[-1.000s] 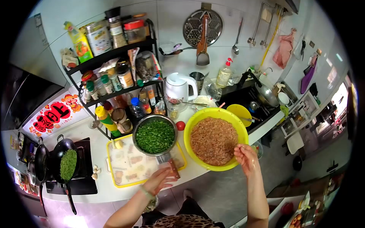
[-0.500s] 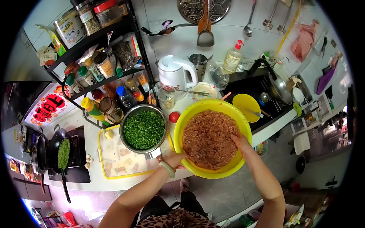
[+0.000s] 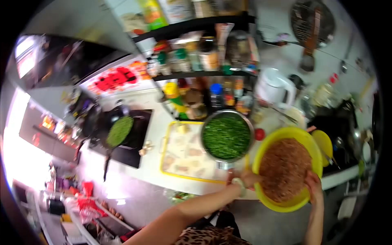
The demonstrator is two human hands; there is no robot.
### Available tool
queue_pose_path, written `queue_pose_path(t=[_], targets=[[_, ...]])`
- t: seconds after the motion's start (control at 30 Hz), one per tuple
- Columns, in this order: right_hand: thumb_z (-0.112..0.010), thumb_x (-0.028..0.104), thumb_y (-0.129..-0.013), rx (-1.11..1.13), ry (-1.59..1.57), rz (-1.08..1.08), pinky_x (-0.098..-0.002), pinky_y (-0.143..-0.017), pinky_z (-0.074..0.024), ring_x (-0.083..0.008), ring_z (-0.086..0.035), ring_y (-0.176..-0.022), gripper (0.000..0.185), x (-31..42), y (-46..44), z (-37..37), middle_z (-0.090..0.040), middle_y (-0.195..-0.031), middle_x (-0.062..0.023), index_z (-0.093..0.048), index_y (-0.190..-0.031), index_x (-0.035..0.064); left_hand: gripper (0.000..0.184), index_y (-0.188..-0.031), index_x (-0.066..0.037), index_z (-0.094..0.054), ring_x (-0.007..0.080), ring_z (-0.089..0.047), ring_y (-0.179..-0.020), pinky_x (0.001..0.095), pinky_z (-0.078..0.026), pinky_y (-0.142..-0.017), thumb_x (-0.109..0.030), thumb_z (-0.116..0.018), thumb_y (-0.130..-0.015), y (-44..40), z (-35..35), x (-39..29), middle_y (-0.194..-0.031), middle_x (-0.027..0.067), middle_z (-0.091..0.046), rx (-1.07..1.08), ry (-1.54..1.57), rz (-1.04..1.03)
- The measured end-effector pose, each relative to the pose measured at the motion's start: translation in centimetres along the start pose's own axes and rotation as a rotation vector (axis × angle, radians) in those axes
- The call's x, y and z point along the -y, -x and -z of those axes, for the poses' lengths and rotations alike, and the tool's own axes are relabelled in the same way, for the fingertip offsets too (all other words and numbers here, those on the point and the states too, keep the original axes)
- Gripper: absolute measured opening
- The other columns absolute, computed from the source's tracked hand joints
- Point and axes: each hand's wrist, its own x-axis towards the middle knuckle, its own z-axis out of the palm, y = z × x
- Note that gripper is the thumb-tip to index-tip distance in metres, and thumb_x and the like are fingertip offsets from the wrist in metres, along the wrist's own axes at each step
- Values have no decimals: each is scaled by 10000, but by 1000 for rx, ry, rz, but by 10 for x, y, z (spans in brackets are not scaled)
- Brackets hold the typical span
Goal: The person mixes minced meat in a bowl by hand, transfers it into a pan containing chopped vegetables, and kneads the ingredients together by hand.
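A yellow bowl (image 3: pixel 317 153) of minced meat (image 3: pixel 286 169) stands at the right of the counter. My left hand (image 3: pixel 250 179) holds its left rim, the thumb over the edge and the other fingers mostly hidden. On the opposite side my right hand (image 3: pixel 313 184) grips the rim, its fingertips hidden or blurred. Left of the bowl, a steel pan (image 3: pixel 203 141) of chopped greens (image 3: pixel 227 136) rests partly on a yellow-edged tray (image 3: pixel 192 157). A tomato (image 3: pixel 259 134) lies between pan and bowl.
Behind are a shelf rack (image 3: pixel 196 24) with bottles and a white kettle (image 3: pixel 274 87). A wok (image 3: pixel 118 112) with greens sits on the cooktop (image 3: pixel 141 143) at left, near garlic (image 3: pixel 145 148). A smaller yellow bowl (image 3: pixel 324 145) stands right.
My left hand has moved from beside the pan's handle onto the bowl's left rim, and my right hand has taken hold of the right rim. The view has swung left and is blurred.
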Motion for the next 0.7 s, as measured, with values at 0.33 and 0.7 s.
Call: queue_pose_path(t=[0.33, 0.7], targets=[[-594, 221, -845, 52, -90, -31, -214, -680, -429, -87, -510, -830, 374, 22, 11, -33, -513, -997, 28, -476, -1173, 86, 311, -945, 44, -560, 186, -572, -485, 265, -482, -400, -209, -587, -766, 12, -1, -12, -747, 138, -595, 24, 65, -40], [-553, 291, -865, 31, 13, -23, -254, -807, -395, -126, -504, -992, 450, 29, 31, -37, -481, -1207, -28, -435, -1256, 102, 391, -955, 48, -568, 172, -542, -454, 264, -469, -374, -301, -612, -784, 13, -2, -12, -699, 121, -562, 54, 65, -85]])
